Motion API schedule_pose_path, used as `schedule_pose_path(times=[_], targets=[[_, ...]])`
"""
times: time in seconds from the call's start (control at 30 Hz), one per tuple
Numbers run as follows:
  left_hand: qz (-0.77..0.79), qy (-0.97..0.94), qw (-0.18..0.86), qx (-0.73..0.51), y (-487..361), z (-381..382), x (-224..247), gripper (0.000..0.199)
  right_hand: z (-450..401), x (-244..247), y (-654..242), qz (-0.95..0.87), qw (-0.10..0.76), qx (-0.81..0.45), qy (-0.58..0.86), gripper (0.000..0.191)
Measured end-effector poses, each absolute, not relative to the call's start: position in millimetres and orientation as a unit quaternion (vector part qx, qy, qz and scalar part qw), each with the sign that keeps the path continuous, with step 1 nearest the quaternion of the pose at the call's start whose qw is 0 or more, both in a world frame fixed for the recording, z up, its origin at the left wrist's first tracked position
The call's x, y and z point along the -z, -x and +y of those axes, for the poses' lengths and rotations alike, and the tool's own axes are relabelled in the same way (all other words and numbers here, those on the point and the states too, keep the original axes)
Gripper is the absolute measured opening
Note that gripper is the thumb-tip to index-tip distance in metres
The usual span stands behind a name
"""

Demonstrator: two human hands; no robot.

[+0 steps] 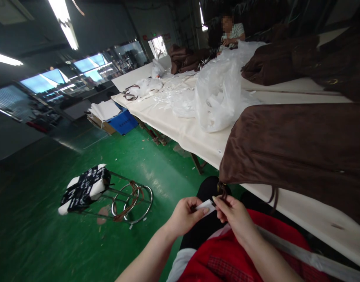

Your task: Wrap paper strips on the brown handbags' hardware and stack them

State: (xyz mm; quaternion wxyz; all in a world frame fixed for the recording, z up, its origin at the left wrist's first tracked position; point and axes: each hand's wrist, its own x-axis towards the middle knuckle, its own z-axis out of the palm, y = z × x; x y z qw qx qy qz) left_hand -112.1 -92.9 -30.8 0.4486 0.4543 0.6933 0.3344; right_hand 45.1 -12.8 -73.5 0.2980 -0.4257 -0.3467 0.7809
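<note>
My left hand (pixel 187 215) is closed, pinching a small white tag-like piece (pixel 206 206) between thumb and fingers. Close beside it, my right hand (pixel 231 213) is closed at the far end of that piece. A thin brown strap (pixel 223 191) runs down into its fingers from the corner of a brown bag (pixel 297 145). A gold-coloured metal ring (pixel 218 187) shows near the top of the strap. Exactly how strap and white piece meet is hidden by my fingertips. The bag lies on the table's near edge, partly overhanging above my lap.
Clear plastic bags (pixel 218 98) lie on the long white table (pixel 180 127), with more brown bags (pixel 182 58) farther along. A person (pixel 233 33) is at the far side. On the green floor (pixel 115 239) lies an overturned stool (pixel 88 188); a blue crate (pixel 124 121) stands beyond.
</note>
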Motion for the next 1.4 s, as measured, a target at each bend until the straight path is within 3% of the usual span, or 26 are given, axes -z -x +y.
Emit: schedule_pose_path(times=[0.13,0.37,0.6,0.93,1.13,1.4], targets=[[0.702,-0.458,0.438,-0.325,110,-88,27,0.041,-8,76,-55,-0.277,0.294,-0.819,0.407,0.044],[0.668,-0.448,0.505,-0.314,115,-88,18,0.047,-2,76,-63,-0.232,0.322,-0.825,0.403,0.043],[0.708,-0.587,0.333,-0.210,111,-83,0,0.039,4,76,-60,-0.221,0.310,-0.841,0.385,0.042],[0.715,-0.583,0.320,-0.215,104,-72,9,0.046,3,89,-50,-0.309,0.288,-0.822,0.382,0.037],[0.726,-0.585,0.281,-0.228,94,-57,9,0.041,16,90,-59,-0.203,0.366,-0.808,0.414,0.034],[0.734,-0.609,0.223,-0.203,83,-43,5,0.038,28,98,-44,-0.262,0.356,-0.818,0.369,0.030]])
